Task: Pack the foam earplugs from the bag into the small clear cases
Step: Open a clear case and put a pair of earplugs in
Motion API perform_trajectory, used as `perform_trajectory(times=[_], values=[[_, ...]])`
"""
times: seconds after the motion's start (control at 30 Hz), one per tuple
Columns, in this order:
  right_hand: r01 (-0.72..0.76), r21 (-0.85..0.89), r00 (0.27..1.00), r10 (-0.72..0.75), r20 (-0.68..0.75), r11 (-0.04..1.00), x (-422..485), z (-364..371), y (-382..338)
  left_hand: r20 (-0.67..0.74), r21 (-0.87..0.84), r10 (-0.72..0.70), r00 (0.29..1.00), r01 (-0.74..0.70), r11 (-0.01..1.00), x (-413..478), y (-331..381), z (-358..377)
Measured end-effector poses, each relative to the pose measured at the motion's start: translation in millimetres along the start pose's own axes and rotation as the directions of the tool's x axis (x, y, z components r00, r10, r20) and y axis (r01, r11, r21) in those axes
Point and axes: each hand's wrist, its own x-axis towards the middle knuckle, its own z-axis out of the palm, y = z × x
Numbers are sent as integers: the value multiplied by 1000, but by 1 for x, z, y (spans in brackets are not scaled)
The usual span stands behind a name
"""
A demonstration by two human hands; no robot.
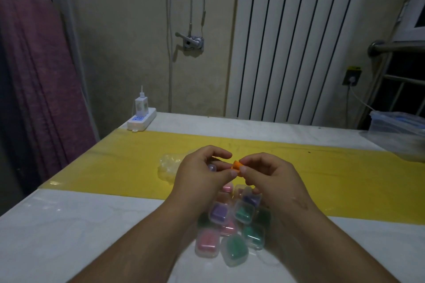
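Note:
My right hand [271,179] pinches an orange foam earplug [237,166] between thumb and fingers above the yellow table strip. My left hand [202,172] is curled around a small clear case [211,167], its thumb tip touching the earplug. A crumpled clear bag [169,164] lies just left of my left hand. Several small clear cases holding pink [207,244], purple [218,212] and green [234,249] earplugs lie in a pile between my forearms.
A white power strip [141,120] with a charger sits at the table's far left corner. A clear plastic bag with a box [400,131] lies at the far right edge. A radiator and wall stand behind the table.

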Motion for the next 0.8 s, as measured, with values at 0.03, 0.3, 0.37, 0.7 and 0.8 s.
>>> perform_trajectory(times=[0.03, 0.3, 0.37, 0.7, 0.8], values=[[-16, 2, 1000, 16, -1, 1000, 0, 0, 0, -3, -7, 17, 1000, -17, 1000, 1, -1, 0], [-47, 96, 998, 52, -48, 994, -1, 1, -2, 81, -416, 5, 997, 30, 909, 9, 0, -7], [-40, 94, 998, 44, -38, 995, -1, 0, -1, 77, -470, 5, 997, 32, 882, 11, -2, -9], [-24, -36, 1000, 24, 3, 999, -1, -1, -1, 94, -413, 65, 993, -20, 910, 15, -4, -12], [-55, -37, 997, 57, 52, 998, -1, -2, -1, 194, -443, 87, 977, 8, 897, 13, -6, -13]])
